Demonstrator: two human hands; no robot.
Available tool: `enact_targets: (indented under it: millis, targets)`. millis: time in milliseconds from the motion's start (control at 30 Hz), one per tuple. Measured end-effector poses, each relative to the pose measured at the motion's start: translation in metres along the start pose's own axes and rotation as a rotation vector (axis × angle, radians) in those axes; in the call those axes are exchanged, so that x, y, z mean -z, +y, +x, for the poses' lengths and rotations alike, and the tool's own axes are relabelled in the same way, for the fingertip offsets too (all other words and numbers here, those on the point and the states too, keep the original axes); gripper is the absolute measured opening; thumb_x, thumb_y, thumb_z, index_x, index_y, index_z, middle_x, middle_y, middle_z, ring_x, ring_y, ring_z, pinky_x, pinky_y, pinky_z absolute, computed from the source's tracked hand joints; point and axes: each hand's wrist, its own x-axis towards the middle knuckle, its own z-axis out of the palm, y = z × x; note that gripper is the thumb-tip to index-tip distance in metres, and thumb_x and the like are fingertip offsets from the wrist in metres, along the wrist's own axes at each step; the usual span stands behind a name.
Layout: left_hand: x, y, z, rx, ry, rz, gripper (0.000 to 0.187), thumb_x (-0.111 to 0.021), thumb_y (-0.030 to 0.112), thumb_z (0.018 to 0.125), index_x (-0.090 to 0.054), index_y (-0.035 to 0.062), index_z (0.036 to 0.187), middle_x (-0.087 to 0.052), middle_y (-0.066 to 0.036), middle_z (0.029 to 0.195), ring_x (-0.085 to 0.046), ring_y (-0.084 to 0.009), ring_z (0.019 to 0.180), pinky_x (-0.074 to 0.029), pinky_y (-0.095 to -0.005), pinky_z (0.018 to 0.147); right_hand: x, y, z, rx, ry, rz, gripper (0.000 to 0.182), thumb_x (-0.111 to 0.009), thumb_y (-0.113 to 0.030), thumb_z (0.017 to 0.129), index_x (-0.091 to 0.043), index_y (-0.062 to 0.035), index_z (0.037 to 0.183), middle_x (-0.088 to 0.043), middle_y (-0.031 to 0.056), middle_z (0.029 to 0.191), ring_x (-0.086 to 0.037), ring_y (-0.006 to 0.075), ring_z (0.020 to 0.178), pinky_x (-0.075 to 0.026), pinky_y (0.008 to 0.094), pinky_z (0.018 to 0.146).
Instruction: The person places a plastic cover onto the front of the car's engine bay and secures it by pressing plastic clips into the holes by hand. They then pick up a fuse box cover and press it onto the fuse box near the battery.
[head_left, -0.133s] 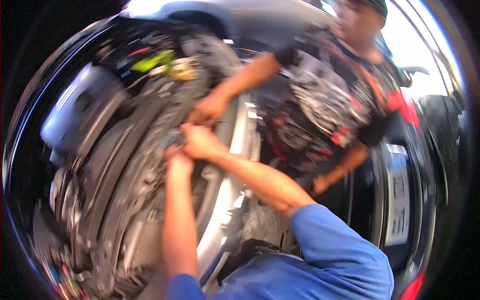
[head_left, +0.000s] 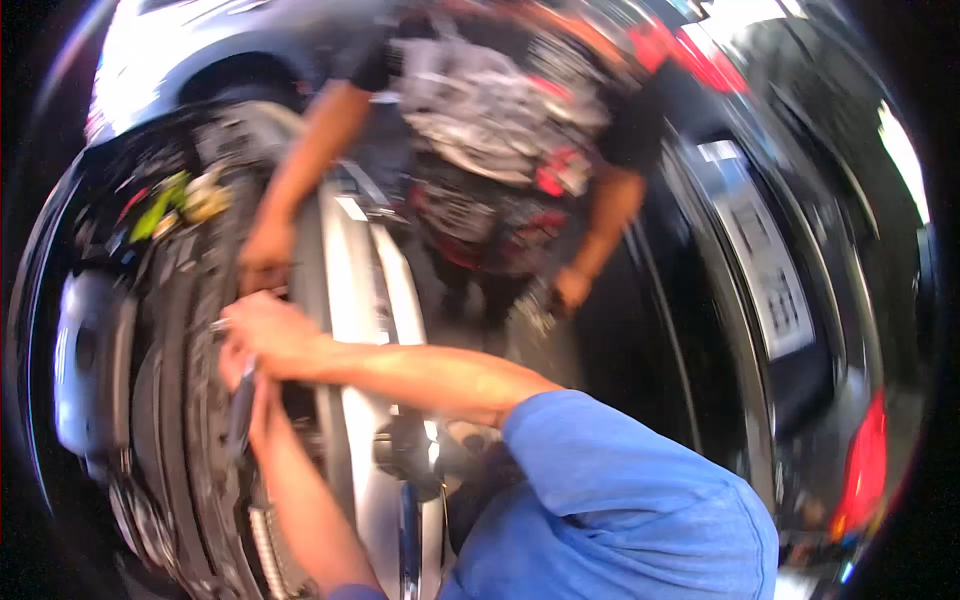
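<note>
Both my hands meet over the front edge of an open engine bay (head_left: 185,330). My right hand (head_left: 275,335) is closed, with a small shiny metal piece showing at its fingertips; what it grips is too blurred to name. My left hand (head_left: 250,385) lies just below, fingers closed around a dark tool handle (head_left: 242,405) that points down along the wrist. Right above my hands, a co-worker's hand (head_left: 265,255) reaches into the same spot of the bay.
A co-worker in a dark patterned shirt (head_left: 470,110) stands across from me, the other hand (head_left: 572,288) hanging low. A silver bumper (head_left: 365,300) runs beside my arms. Behind the person is a dark car with a number plate (head_left: 768,275). Yellow-green items (head_left: 160,208) lie in the bay.
The view has swung, so the bay, my hands and the co-worker appear further left. The dark handle at my left hand now shows clearly.
</note>
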Motion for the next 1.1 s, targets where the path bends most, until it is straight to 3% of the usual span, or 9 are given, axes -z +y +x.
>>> enact_targets:
  millis: [100,333,400,500,567,667,733,833,1100]
  targets:
    - [-0.057,0.062,-0.017,0.033,0.204,0.144,0.044,-0.045,0.016,0.102,-0.045,0.0021,0.144,-0.048,-0.017,0.148,-0.043,-0.0358,0.137,-0.039,-0.0485,0.115,0.0,-0.043,-0.043,-0.021,0.438,0.137,0.022,-0.065,-0.014,0.089,-0.053,-0.0026,0.104,-0.057,0.0176,0.094,-0.058,0.0393,0.093,-0.048,0.0502,0.08]
    - [-0.122,0.084,-0.012,0.04,0.386,0.368,0.055,-0.038,0.016,0.105,-0.031,0.0038,0.158,-0.031,-0.016,0.166,-0.027,-0.0395,0.153,-0.03,-0.054,0.124,0.006,-0.037,-0.372,-0.454,0.618,0.175,0.018,-0.059,-0.013,0.094,-0.061,-0.0005,0.108,-0.066,0.0218,0.107,-0.061,0.0432,0.105,-0.049,0.0519,0.091]
    - [-0.122,0.089,-0.011,0.109,0.381,0.615,0.053,-0.04,0.018,0.106,-0.035,0.0053,0.157,-0.035,-0.013,0.165,-0.032,-0.0358,0.151,-0.032,-0.0544,0.123,-0.002,-0.035,-0.481,-0.928,0.346,0.096,0.033,-0.062,-0.018,0.094,-0.063,-0.0057,0.125,-0.068,0.0223,0.119,-0.062,0.0414,0.116,-0.049,0.0514,0.096]
    - [-0.128,0.088,-0.029,0.098,0.279,1.293,0.052,-0.043,0.027,0.107,-0.043,0.0068,0.154,-0.047,-0.011,0.157,-0.052,-0.0286,0.139,-0.05,-0.0442,0.105,-0.01,-0.054,-0.617,-1.618,0.224,0.109,0.032,-0.055,-0.012,0.087,-0.066,-0.0094,0.118,-0.071,0.0246,0.109,-0.066,0.0456,0.105,-0.053,0.0541,0.089]
    - [-0.113,0.114,-0.048,-0.063,-0.293,1.905,0.053,-0.046,0.033,0.105,-0.05,0.0046,0.149,-0.046,-0.013,0.158,-0.043,-0.0314,0.143,-0.032,-0.0464,0.119,-0.034,-0.055,-0.711,-1.891,0.111,0.135,0.032,-0.056,-0.02,0.087,-0.068,-0.0116,0.116,-0.071,0.0244,0.112,-0.067,0.0441,0.108,-0.053,0.0538,0.093]
    - [-0.161,0.078,-0.125,-0.007,-0.025,1.979,0.052,-0.045,0.033,0.105,-0.051,0.0028,0.148,-0.048,-0.014,0.155,-0.045,-0.0304,0.14,-0.033,-0.0452,0.118,-0.067,-0.071,-0.821,-2.158,0.089,0.121,0.031,-0.06,-0.024,0.086,-0.073,-0.0083,0.109,-0.074,0.0216,0.103,-0.073,0.0389,0.098,-0.058,0.0489,0.087]
    - [-0.156,0.072,-0.148,-0.037,0.038,2.031,0.052,-0.046,0.033,0.105,-0.051,0.0027,0.147,-0.049,-0.014,0.153,-0.046,-0.0302,0.139,-0.034,-0.045,0.116,-0.08,-0.074,-0.871,-2.259,0.042,0.194,0.03,-0.06,-0.024,0.084,-0.074,-0.0047,0.104,-0.075,0.0197,0.093,-0.075,0.0365,0.09,-0.059,0.0454,0.082]
    - [-0.153,0.04,-0.172,-0.103,0.111,2.104,0.052,-0.046,0.034,0.104,-0.052,0.0026,0.146,-0.05,-0.014,0.151,-0.047,-0.0298,0.136,-0.035,-0.0447,0.113,-0.084,-0.053,-0.924,-2.421,-0.152,0.451,0.037,-0.062,-0.022,0.088,-0.072,-0.0118,0.122,-0.073,0.0184,0.119,-0.069,0.0364,0.114,-0.056,0.0456,0.096]
    - [-0.101,-0.093,-0.212,-0.208,0.185,2.252,0.052,-0.047,0.035,0.103,-0.054,0.0021,0.144,-0.052,-0.014,0.146,-0.05,-0.0287,0.129,-0.038,-0.0438,0.107,-0.211,0.123,-1.086,-2.175,-0.379,0.335,0.037,-0.066,-0.019,0.083,-0.07,-0.0112,0.119,-0.072,0.0159,0.121,-0.07,0.0368,0.112,-0.057,0.0507,0.091]
